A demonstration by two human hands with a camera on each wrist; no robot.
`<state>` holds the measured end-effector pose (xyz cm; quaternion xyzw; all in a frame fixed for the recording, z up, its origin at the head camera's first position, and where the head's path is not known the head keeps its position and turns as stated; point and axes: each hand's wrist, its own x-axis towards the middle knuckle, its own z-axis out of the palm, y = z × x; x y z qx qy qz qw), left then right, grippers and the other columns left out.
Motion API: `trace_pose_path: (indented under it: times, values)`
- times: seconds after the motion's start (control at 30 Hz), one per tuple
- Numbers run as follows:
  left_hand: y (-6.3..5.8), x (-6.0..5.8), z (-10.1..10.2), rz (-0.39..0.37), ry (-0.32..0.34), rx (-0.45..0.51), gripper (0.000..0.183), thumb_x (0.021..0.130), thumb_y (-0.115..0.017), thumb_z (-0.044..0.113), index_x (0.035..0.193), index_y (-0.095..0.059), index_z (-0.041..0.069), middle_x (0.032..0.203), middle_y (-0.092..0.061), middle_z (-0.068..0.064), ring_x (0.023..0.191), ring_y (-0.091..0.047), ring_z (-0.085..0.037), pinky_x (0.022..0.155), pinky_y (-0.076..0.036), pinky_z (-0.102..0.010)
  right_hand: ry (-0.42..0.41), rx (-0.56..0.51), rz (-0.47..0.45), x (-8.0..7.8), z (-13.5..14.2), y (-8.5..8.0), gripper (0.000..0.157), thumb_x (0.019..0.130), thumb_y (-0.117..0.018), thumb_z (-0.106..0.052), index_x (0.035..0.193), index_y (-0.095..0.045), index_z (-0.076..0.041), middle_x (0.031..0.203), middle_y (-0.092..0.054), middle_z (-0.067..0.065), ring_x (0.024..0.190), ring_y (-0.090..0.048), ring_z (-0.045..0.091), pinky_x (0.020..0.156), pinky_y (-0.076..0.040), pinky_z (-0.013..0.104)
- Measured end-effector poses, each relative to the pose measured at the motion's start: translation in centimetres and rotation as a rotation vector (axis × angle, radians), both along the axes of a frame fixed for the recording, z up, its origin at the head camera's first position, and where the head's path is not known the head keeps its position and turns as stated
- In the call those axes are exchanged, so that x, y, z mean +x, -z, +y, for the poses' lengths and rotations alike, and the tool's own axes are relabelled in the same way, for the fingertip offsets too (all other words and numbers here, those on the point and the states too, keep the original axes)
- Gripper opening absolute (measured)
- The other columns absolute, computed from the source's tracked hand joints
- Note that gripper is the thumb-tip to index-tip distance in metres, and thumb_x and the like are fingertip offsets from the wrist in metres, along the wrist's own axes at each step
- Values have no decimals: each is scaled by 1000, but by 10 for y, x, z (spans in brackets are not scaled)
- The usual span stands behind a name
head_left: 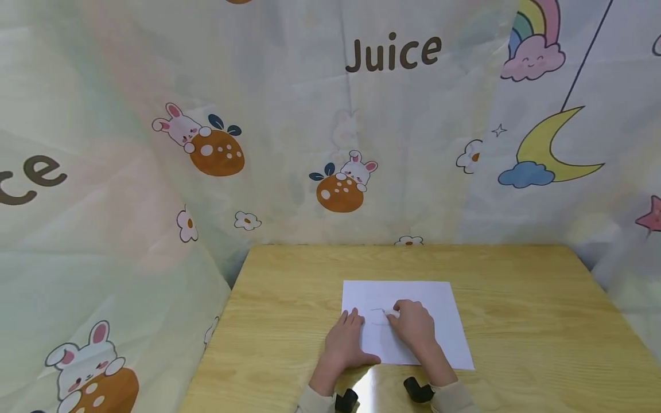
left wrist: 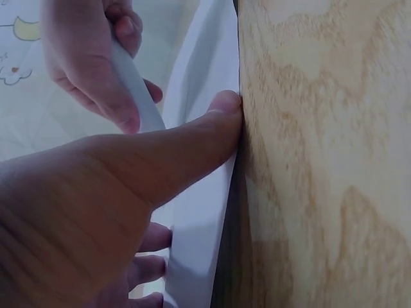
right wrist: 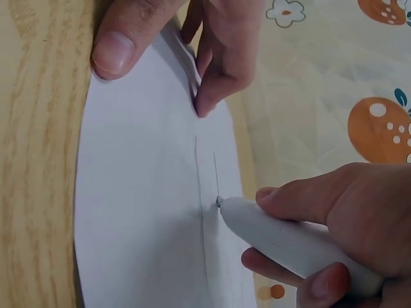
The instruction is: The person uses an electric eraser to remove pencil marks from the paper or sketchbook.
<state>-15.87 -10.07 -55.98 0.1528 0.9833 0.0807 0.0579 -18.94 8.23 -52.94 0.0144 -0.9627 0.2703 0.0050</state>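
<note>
A white sheet of paper (head_left: 444, 321) lies on the wooden table, with two thin dark lines across it in the right wrist view. My right hand (head_left: 415, 326) grips a thick white pen-shaped tool (right wrist: 282, 237) that ends in a small metallic tip. That tip touches the paper at the end of the shorter line. On the sheet's left part, my left hand (head_left: 346, 341) presses with its fingers spread, and the thumb (left wrist: 199, 141) lies along the near edge. Seen from the left wrist, the paper (left wrist: 199, 231) bows up slightly off the wood.
The wooden table (head_left: 279, 321) extends on both sides of the paper. Behind it and at the left hangs a patterned cloth (head_left: 279, 115) with bunnies, oranges and a moon. Black wrist devices (head_left: 418, 390) sit by the sleeves at the near edge.
</note>
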Motion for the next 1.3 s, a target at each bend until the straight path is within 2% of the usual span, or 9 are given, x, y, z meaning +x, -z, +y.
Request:
trace_pose_path:
  times: [0.1, 0.23, 0.37, 0.5, 0.77, 0.9, 1.1, 1.3]
  values:
    - [0, 2, 4, 2, -16, 8, 100, 59, -80, 69, 131, -53, 6, 147, -42, -17, 136, -37, -36, 105, -40, -41, -7, 3, 15, 2, 2, 0, 23, 81, -78, -22, 90, -73, -2, 80, -70, 11, 60, -60, 20, 49, -52, 40]
    - [-1, 3, 6, -23, -46, 14, 101, 56, -83, 67, 131, -53, 6, 147, -42, -16, 136, -37, -36, 104, -41, -43, -14, 1, -10, 2, 3, 0, 23, 81, -78, -23, 89, -73, -2, 80, -70, 10, 60, -59, 18, 49, -52, 39]
    - [-6, 1, 9, -24, -37, 37, 101, 57, -83, 66, 131, -52, 4, 147, -42, -18, 136, -37, -37, 105, -40, -44, 3, 6, -4, -1, 2, -1, 23, 81, -78, -23, 90, -73, -2, 80, -69, 10, 58, -57, 17, 49, -52, 38]
    - [-8, 5, 8, -29, -38, 61, 100, 56, -85, 64, 129, -54, 3, 146, -43, -19, 135, -37, -38, 106, -39, -44, 2, -1, -1, 3, 1, 0, 23, 80, -78, -22, 88, -73, -2, 79, -69, 10, 57, -56, 16, 49, -52, 39]
    - [-7, 3, 7, 2, -25, 50, 97, 57, -84, 65, 126, -54, 4, 145, -44, -19, 134, -38, -38, 104, -41, -44, 5, 6, -29, -2, 1, -5, 22, 80, -79, -22, 89, -74, -3, 80, -70, 9, 57, -56, 16, 48, -51, 37]
    - [-6, 4, 8, -11, -32, 44, 97, 57, -85, 64, 128, -54, 4, 146, -44, -18, 134, -38, -38, 103, -41, -45, -5, 5, -40, -1, 1, -5, 22, 80, -79, -22, 89, -73, -3, 80, -70, 9, 57, -56, 15, 47, -50, 36]
    - [-6, -1, 11, -22, -25, 32, 98, 57, -83, 66, 130, -54, 6, 147, -43, -16, 135, -38, -36, 103, -42, -45, 4, 19, -47, -4, 3, -7, 21, 80, -79, -22, 88, -73, -3, 80, -69, 9, 58, -56, 16, 47, -50, 37]
    - [-6, 2, 8, -42, -28, 53, 99, 57, -84, 65, 131, -54, 6, 147, -42, -18, 136, -36, -37, 106, -39, -45, -16, 17, -44, -4, -1, -9, 20, 79, -79, -22, 86, -73, -4, 78, -69, 8, 58, -57, 17, 47, -50, 37]
